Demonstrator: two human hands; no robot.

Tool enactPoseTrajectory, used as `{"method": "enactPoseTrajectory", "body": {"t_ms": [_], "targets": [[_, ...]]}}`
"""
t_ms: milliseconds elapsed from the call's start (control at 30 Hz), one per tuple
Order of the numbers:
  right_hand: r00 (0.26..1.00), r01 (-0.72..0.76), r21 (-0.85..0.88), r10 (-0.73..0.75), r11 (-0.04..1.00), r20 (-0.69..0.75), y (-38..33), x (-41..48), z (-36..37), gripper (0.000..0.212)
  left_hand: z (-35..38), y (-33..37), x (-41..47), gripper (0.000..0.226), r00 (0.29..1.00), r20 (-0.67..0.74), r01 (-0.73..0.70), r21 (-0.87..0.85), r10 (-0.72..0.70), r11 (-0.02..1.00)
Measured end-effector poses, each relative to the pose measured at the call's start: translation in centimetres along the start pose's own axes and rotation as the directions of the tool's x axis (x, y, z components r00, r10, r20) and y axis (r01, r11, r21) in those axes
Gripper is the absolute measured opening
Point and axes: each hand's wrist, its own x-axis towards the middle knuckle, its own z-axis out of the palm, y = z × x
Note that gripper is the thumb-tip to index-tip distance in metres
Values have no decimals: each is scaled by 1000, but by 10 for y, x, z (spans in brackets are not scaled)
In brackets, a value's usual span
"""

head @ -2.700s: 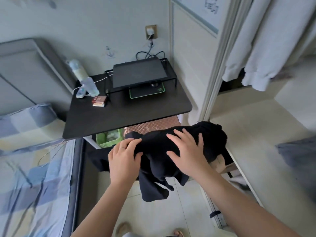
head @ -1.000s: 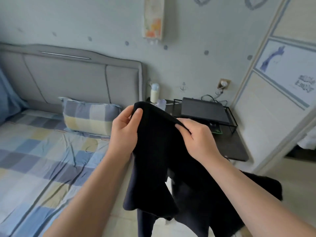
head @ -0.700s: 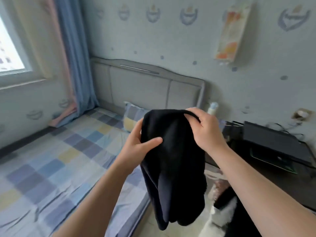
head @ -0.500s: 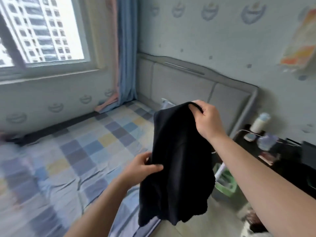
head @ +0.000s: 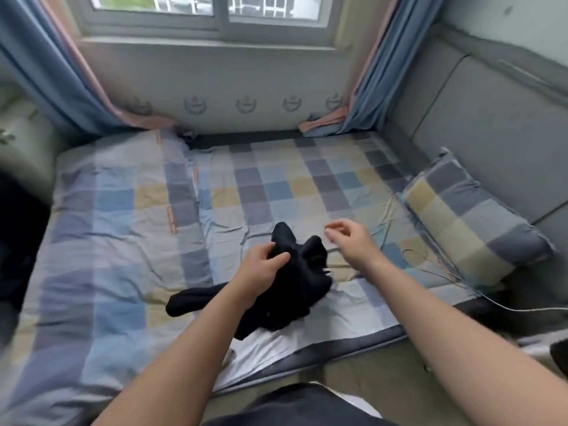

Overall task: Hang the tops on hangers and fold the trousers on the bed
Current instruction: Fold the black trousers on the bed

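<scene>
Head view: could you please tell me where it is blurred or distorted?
Head view: motion blur smears the right hand and the bed near the left border; the wide lens bows the window sill; the black garment shows hardly any fold detail.

Checked pillow (head: 470, 222), blue curtains (head: 373, 78), window (head: 212, 13)

Place: a bedroom in a home.
Bed: a bed (head: 368, 338) fills the middle, under a creased checked sheet (head: 292, 186) of blue, grey and yellow squares.
Pillow: a pillow (head: 470, 222) in the same check lies at the right, against a grey padded headboard (head: 491, 118).
Window: a window (head: 215, 10) in the far wall, with blue curtains (head: 52, 75) hanging at its left and right, down to the bed.
Wall: pale wallpaper (head: 221, 87) with a row of small emblems below the sill.
Floor: pale tiles (head: 353, 373) near, at the bed's edge.
</scene>
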Motion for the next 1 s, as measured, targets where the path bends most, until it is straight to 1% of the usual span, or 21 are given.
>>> {"method": "enactPoseTrajectory", "body": {"t_ms": [67, 100, 167, 200, 267, 333, 367, 400, 467, 500, 533, 600, 633, 667, 700, 767, 833, 867, 900, 933, 1000], "targets": [[991, -88, 53, 82, 995, 104, 28, -9, 26, 15, -2, -25, 5, 42, 995, 14, 94, -31, -94, 995], [982, -121, 63, 110, 991, 151, 40, -13, 35, 15, -2, -36, 5, 43, 991, 22, 135, -57, -134, 989], [952, -178, 42, 161, 983, 260, 60, -16, 46, 15, 0, -46, 4, 43, 986, 16, 168, -155, -167, 974], [926, -208, 14, 192, 978, 324, 70, -17, 49, 20, 1, -45, 3, 44, 984, 2, 174, -225, -179, 959], [866, -239, -15, 220, 971, 449, 83, -15, 52, 39, 3, -39, 8, 47, 980, -6, 183, -355, -198, 917], [823, -239, 15, 194, 971, 533, 91, -9, 54, 52, 6, -32, 18, 46, 982, 28, 180, -403, -184, 897], [812, -205, 18, 160, 979, 562, 93, -3, 53, 52, 9, -26, 23, 46, 984, 49, 174, -404, -169, 898], [807, -167, 9, 132, 986, 576, 97, 5, 54, 46, 12, -21, 28, 48, 986, 63, 165, -403, -152, 900], [829, -99, -62, 117, 993, 547, 103, 21, 53, 17, 19, -10, 37, 57, 988, 64, 154, -398, -140, 904], [854, -73, -103, 116, 992, 507, 108, 32, 49, 14, 20, -7, 42, 62, 988, 44, 153, -360, -147, 920], [876, -65, -141, 124, 988, 466, 114, 45, 44, 16, 19, -5, 49, 66, 986, 21, 164, -289, -165, 943], [901, -36, -202, 119, 979, 417, 123, 70, 27, 19, 9, -2, 63, 76, 978, -21, 206, -88, -208, 975], [906, -10, -211, 98, 977, 411, 121, 80, 16, 20, 3, 0, 70, 79, 974, -40, 225, 24, -224, 974], [911, 9, -209, 77, 978, 404, 117, 90, 5, 21, -1, 2, 78, 76, 971, -69, 235, 123, -228, 964], [911, 26, -193, 57, 981, 409, 109, 96, -7, 20, -2, 5, 87, 69, 969, -118, 237, 197, -217, 951], [909, 35, -127, 22, 991, 416, 89, 105, -23, 21, 5, 12, 105, 52, 942, -303, 230, 275, -143, 933], [905, 13, -49, 9, 999, 425, 72, 112, -33, 19, 17, 18, 119, 43, 857, -516, 207, 334, -5, 919], [903, -7, -6, 9, 1000, 429, 63, 115, -36, 17, 24, 21, 124, 41, 813, -578, 182, 367, 70, 912], [901, -28, 38, 9, 999, 434, 54, 118, -39, 18, 32, 23, 126, 38, 789, -599, 150, 401, 135, 904], [901, -50, 77, 12, 996, 434, 46, 121, -41, 19, 40, 23, 126, 36, 786, -590, 109, 428, 186, 897], [901, -88, 133, 22, 987, 434, 32, 126, -46, 15, 56, 22, 117, 37, 807, -536, 11, 433, 247, 901]]}}
